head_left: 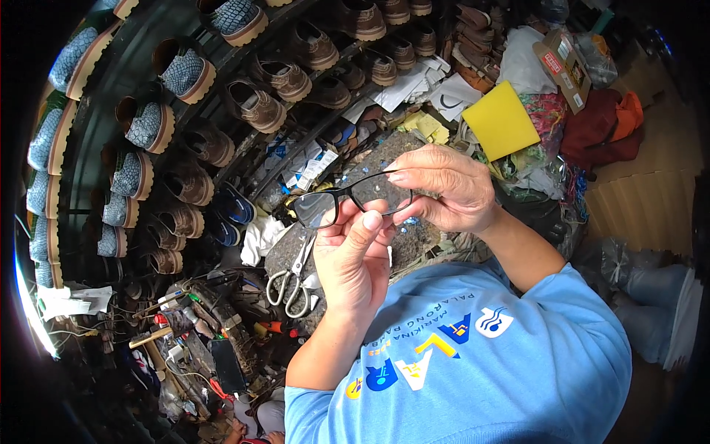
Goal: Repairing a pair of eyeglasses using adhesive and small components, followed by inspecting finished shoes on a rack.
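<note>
Head view: the black-framed glasses sit between the two hands, lenses upright and slightly tilted; the left hand has its grip below them, thumb and fingers pinching the lower rim just right of the bridge; the right hand has its grip at their right end, fingers closed around the outer side of that lens; the other lens juts free leftward; scissors lie near the left wrist, shoes line racks beyond.
</note>
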`<action>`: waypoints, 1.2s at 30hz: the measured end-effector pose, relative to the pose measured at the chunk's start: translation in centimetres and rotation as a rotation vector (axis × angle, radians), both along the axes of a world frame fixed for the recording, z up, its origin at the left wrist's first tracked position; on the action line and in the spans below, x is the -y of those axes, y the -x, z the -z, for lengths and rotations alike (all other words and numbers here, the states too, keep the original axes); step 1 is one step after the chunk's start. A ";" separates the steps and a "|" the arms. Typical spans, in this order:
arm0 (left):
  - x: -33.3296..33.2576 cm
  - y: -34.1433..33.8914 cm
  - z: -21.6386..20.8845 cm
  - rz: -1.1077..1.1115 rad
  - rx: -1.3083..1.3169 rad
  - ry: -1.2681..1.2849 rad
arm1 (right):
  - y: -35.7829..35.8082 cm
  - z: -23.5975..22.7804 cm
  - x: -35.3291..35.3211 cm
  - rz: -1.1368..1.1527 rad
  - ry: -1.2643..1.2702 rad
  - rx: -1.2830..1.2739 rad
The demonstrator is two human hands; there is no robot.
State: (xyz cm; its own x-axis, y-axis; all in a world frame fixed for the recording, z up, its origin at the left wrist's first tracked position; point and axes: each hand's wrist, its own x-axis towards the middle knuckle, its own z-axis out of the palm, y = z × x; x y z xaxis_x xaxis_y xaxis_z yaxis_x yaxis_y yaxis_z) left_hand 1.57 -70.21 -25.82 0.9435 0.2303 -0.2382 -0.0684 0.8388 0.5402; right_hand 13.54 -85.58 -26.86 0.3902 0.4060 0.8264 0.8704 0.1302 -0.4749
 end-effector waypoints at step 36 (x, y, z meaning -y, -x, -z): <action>-0.2 1.9 -0.1 -0.137 0.189 -0.255 | 0.7 -1.2 0.3 -0.183 -0.116 -0.078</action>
State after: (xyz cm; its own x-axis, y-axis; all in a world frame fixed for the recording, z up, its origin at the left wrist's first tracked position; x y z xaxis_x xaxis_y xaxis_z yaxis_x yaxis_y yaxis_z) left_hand -0.29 -69.96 -25.71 0.9216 0.3876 0.0193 -0.2899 0.6545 0.6983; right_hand 12.83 -85.88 -25.66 0.3832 0.3799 0.8420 0.7888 0.3398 -0.5122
